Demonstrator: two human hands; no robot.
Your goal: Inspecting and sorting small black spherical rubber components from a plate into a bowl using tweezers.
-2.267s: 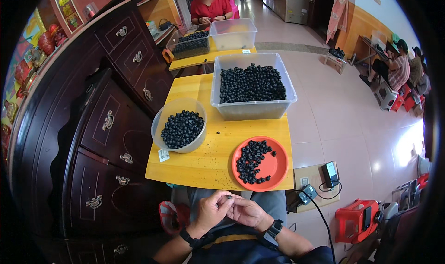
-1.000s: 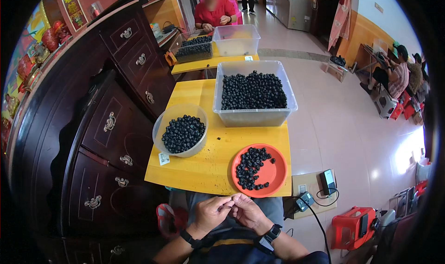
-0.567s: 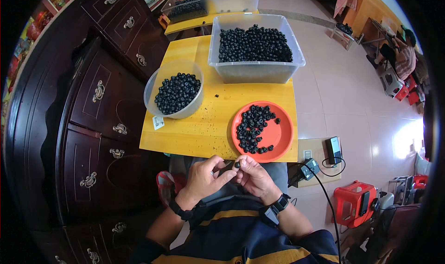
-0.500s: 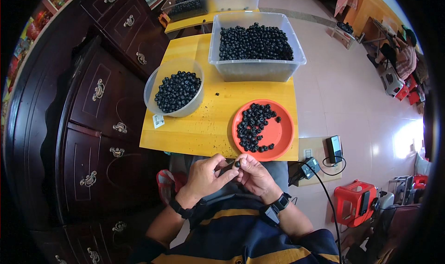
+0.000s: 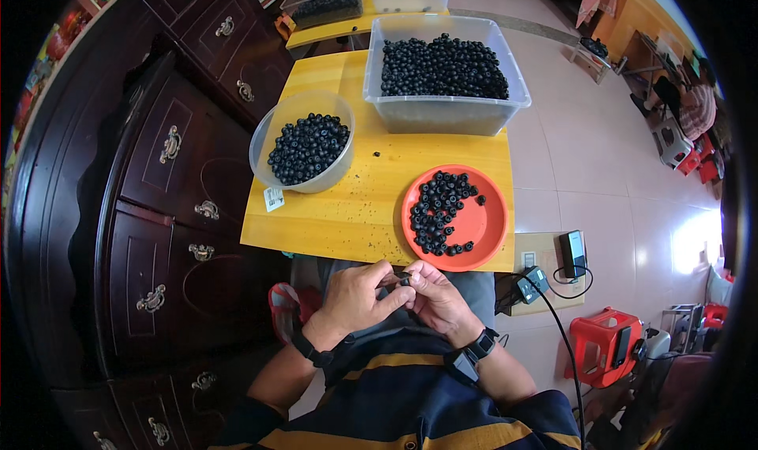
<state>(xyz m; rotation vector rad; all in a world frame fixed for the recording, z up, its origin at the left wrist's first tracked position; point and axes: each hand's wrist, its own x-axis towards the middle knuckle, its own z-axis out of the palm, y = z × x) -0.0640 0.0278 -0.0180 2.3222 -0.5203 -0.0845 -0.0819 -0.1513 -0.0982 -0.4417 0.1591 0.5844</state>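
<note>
The right hand [image 5: 442, 300] is holding one small dark round piece [image 5: 405, 279] between the thumb and forefinger, just off the near-left edge of the red plate [image 5: 486, 223], on the person's side. The grip is closing on the piece from its two sides. The left hand [image 5: 359, 296] is resting farther left of the plate, its thumb and bent fingers meeting the right fingertips at the piece. Whether the left hand is gripping the piece or a small tool cannot be told; its fingertips are partly hiding the contact.

Matching dark pieces [image 5: 433, 215] are lying in a curved band along the left side of the plate, leaving its right side bare. The yellow table [image 5: 316, 229] is supporting the plate. The round tub [image 5: 337, 170], part-filled with like pieces, is standing left of the plate and beyond it; the rectangular bin [image 5: 446, 117] is standing directly beyond it. A loose piece [image 5: 377, 155] is lying beyond the plate and to its left.

Handling: the piece is likely light, and is looking smooth enough to roll or slip under uneven pressure. Its hardness is not showing; if it is soft, a hard squeeze may bruise it. The sides around its middle are probably offering the best hold, using fingertip pressure only and leaving the ends free.
</note>
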